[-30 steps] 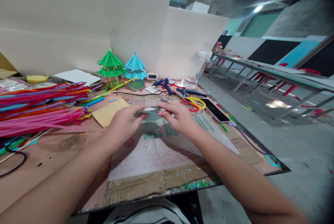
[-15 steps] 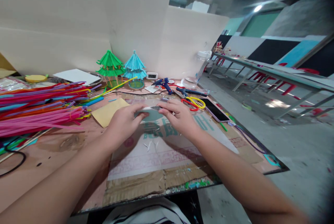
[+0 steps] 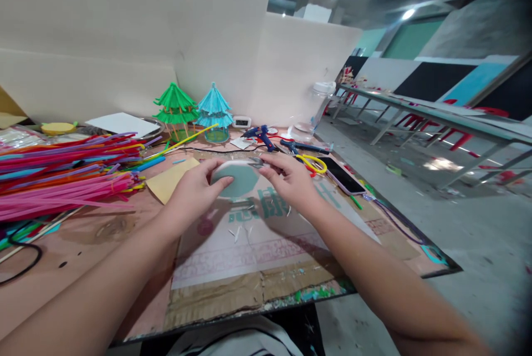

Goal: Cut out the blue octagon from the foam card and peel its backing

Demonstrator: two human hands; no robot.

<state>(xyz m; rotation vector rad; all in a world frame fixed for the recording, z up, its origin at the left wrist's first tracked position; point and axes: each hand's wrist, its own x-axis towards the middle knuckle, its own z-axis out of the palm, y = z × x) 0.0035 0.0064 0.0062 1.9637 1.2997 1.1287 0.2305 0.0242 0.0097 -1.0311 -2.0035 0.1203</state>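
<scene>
My left hand (image 3: 203,181) is closed on the left side of a flat grey-green disc (image 3: 239,180) with a white rim, the thumb lying over its face. The disc is tilted toward me above a printed white sheet (image 3: 266,245). At the disc's upper right edge, my right hand (image 3: 286,176) pinches a small grey metal piece (image 3: 256,163); it looks like a blade, but the fingers hide part of it. Thin white slivers (image 3: 236,234) lie on the sheet below the hands.
Bundled colourful pipe cleaners (image 3: 70,173) fill the left side. Behind stand a green model pavilion (image 3: 177,107) and a blue one (image 3: 214,112). A glue gun (image 3: 261,135), yellow-handled scissors (image 3: 313,163), a phone (image 3: 341,176) and a clear jar (image 3: 318,107) sit toward the right.
The disc has tipped up from nearly edge-on, so its grey-green face now shows. My right hand has shifted slightly right, with the metal piece at the disc's rim.
</scene>
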